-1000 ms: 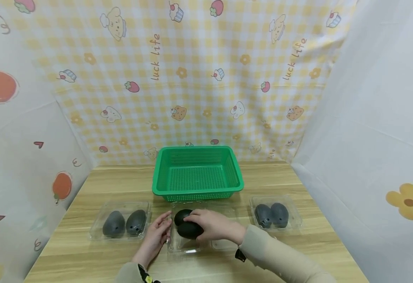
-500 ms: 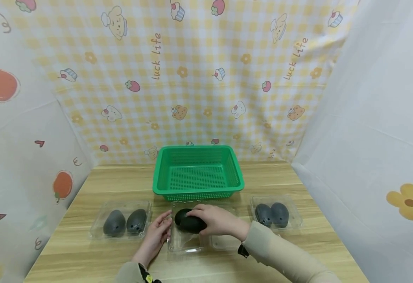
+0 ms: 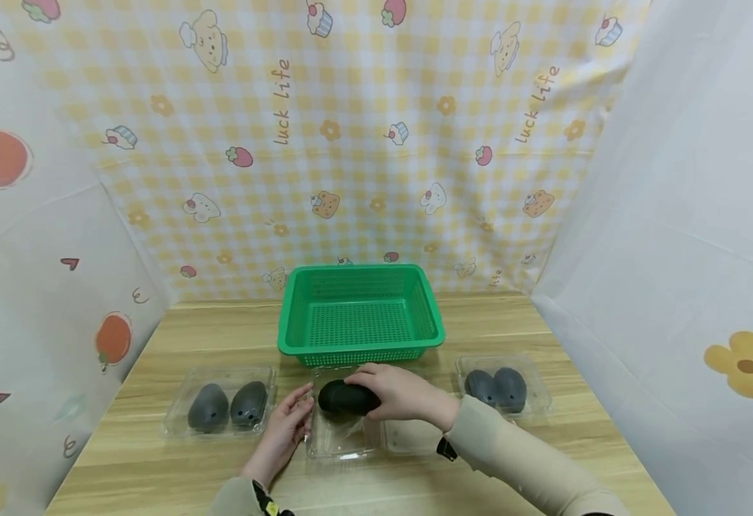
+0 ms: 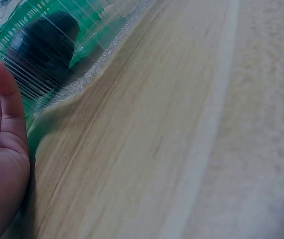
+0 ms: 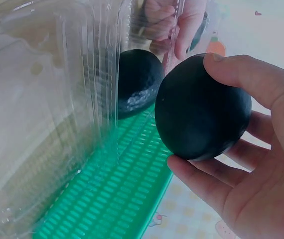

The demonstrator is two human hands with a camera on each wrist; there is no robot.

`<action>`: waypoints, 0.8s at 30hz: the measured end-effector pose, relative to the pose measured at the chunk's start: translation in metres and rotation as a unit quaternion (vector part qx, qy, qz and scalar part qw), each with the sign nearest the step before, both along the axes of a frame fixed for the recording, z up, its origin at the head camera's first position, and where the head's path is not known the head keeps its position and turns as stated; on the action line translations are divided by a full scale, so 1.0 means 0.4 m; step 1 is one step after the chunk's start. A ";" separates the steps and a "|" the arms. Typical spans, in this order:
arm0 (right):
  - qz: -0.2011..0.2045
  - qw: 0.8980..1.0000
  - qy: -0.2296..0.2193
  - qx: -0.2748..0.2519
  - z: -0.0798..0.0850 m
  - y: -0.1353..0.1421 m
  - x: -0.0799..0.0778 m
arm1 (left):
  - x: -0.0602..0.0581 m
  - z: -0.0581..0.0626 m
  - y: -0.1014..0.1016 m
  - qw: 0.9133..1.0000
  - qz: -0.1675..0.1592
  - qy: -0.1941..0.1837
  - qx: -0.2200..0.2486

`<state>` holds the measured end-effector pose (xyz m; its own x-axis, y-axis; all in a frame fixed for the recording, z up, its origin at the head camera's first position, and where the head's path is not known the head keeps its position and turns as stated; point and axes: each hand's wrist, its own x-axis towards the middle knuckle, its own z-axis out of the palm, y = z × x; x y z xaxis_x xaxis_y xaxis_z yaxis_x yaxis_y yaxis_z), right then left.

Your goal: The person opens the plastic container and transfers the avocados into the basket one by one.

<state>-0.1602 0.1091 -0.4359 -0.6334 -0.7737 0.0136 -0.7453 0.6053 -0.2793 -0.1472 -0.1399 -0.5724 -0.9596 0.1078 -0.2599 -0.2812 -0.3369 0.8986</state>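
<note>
My right hand holds a dark, egg-shaped avocado between thumb and fingers, over the middle clear plastic clamshell box. A second dark avocado lies inside that box, partly overlapped by the held one in the head view. Fingers nearly straight, my left hand rests against the box's left side. In the left wrist view the left fingers stand along the clear wall, with a dark avocado showing through it. The box's lid lies folded open to the right, under my right forearm.
A green perforated basket stands right behind the middle box. To the left is a clear box with two dark avocados, and to the right another clear box with two more. A printed cloth hangs behind the wooden table.
My right hand has moved the held avocado away from me and slightly right, near the far side of the box. My left hand has stayed at the box's side.
</note>
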 end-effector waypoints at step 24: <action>-0.012 1.000 -0.002 -0.012 0.033 0.027 -0.023 | -0.001 -0.009 -0.001 1.000 -0.001 0.020 -0.005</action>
